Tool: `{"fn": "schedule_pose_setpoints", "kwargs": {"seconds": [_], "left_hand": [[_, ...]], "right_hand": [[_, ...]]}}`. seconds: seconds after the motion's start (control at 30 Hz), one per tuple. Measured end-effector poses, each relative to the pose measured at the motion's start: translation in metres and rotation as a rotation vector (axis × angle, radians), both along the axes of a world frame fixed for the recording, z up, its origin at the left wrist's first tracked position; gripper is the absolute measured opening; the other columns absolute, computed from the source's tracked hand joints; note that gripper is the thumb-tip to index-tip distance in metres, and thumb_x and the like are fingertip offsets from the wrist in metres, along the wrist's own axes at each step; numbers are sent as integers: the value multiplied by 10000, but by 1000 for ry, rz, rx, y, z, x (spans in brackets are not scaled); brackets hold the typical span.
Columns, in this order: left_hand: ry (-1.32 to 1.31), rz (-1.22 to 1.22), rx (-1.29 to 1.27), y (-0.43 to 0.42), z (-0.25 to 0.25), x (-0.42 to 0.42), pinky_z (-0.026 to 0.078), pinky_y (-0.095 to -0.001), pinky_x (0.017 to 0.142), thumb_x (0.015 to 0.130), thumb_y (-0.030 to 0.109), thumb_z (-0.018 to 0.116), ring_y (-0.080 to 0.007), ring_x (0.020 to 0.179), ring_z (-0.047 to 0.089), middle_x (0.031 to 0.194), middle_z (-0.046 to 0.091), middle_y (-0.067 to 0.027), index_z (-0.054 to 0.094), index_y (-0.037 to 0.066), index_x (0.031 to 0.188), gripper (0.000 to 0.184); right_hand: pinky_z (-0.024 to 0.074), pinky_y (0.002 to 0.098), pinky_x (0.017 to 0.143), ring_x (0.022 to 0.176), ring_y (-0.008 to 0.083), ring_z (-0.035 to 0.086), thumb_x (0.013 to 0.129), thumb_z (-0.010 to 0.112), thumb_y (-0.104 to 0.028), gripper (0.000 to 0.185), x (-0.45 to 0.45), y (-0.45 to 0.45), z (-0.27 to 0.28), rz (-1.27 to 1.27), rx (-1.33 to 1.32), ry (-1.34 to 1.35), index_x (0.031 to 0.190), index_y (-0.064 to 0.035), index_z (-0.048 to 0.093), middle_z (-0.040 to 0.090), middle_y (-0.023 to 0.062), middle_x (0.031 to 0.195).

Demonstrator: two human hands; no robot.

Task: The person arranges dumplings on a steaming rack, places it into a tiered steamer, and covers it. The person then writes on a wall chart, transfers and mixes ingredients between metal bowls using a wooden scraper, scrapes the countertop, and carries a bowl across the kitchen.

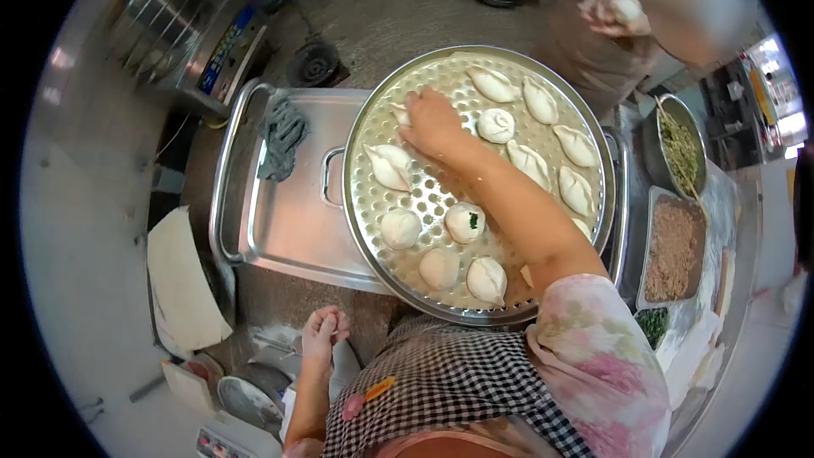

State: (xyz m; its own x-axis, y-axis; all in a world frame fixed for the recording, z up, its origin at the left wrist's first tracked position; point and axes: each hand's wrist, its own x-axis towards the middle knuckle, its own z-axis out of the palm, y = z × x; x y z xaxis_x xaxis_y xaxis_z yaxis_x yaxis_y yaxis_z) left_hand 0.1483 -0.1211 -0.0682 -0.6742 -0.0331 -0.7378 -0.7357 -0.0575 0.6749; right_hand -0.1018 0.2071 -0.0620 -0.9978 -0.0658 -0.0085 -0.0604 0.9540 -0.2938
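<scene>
Its grip closed round a pale dumpling [399, 114] on the steamer tray [429, 196], the right hand [434, 125] should press lightly; the left hand [325, 331] I cannot tell.

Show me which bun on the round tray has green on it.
The round bun slightly below centre on the tray in the picture: a dark green patch shows; the other visible pieces look plain white.
</scene>
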Motion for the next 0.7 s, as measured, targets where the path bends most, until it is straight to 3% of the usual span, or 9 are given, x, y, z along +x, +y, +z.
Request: {"fn": "schedule_pose_setpoints", "kwargs": {"seconds": [0.07, 0.2, 0.3, 0.4, 0.47, 0.57, 0.67, 0.7], "left_hand": [[-10, -31, -4, -1, -5, 6, 486, -256, 661, 882, 182, 528, -113, 763, 573, 887, 592, -27, 538, 68, 1027, 185], [-24, -72, -58, -3, -9, 10, 462, -236, 626, 879, 175, 534, -112, 756, 569, 869, 588, -22, 544, 68, 1009, 169], [-27, -140, -98, -22, -36, 14, 457, -239, 602, 874, 172, 539, -113, 721, 565, 839, 587, -18, 550, 69, 984, 151], [-51, -276, -207, -53, -81, 20, 458, -248, 575, 868, 173, 544, -114, 676, 555, 809, 582, -16, 551, 71, 962, 139], [-109, -374, -333, -62, -90, 20, 454, -255, 550, 864, 177, 547, -114, 646, 545, 797, 580, -19, 549, 72, 948, 134], [-236, -298, -367, -61, -80, 20, 453, -262, 536, 864, 176, 542, -122, 633, 534, 781, 571, -20, 540, 76, 934, 123], [-305, -318, -419, -82, -93, 27, 455, -274, 529, 864, 176, 538, -133, 633, 539, 767, 563, -24, 531, 79, 930, 118], [-298, -297, -413, -86, -95, 28, 456, -274, 528, 864, 173, 535, -133, 634, 541, 763, 561, -23, 528, 80, 929, 114]], "right_hand": [[440, 393, 851, 993, 329, 507, 775, 610, -312, 457, 0, -3, 7, -49, -24, -61, 1094, -4, 500, 502, 192, 1060], [414, 411, 879, 986, 336, 509, 777, 597, -275, 445, 22, -10, 37, 27, 56, 77, 1117, -6, 496, 506, 190, 1062], [379, 433, 913, 1077, 355, 472, 779, 567, -244, 439, 65, -35, 62, 227, -350, -30, 1155, -32, 490, 490, 212, 1156], [385, 425, 890, 1078, 322, 478, 787, 551, -218, 400, 128, -63, 69, 416, -634, -409, 1145, -47, 500, 517, 181, 1127], [423, 405, 818, 985, 288, 525, 799, 544, -241, 377, 167, -50, 73, 949, -395, -33, 1125, -57, 507, 545, 150, 1042], [448, 382, 742, 882, 274, 551, 805, 540, -255, 344, 195, -22, 65, 771, -388, -279, 1085, -58, 514, 556, 131, 963], [479, 363, 690, 815, 266, 571, 784, 559, -217, 240, 227, 18, 54, 522, -482, 19, 967, -63, 553, 562, 114, 863], [472, 365, 708, 833, 270, 566, 796, 551, -227, 251, 232, 30, 58, 487, -463, -69, 986, -64, 557, 566, 113, 891]]}}
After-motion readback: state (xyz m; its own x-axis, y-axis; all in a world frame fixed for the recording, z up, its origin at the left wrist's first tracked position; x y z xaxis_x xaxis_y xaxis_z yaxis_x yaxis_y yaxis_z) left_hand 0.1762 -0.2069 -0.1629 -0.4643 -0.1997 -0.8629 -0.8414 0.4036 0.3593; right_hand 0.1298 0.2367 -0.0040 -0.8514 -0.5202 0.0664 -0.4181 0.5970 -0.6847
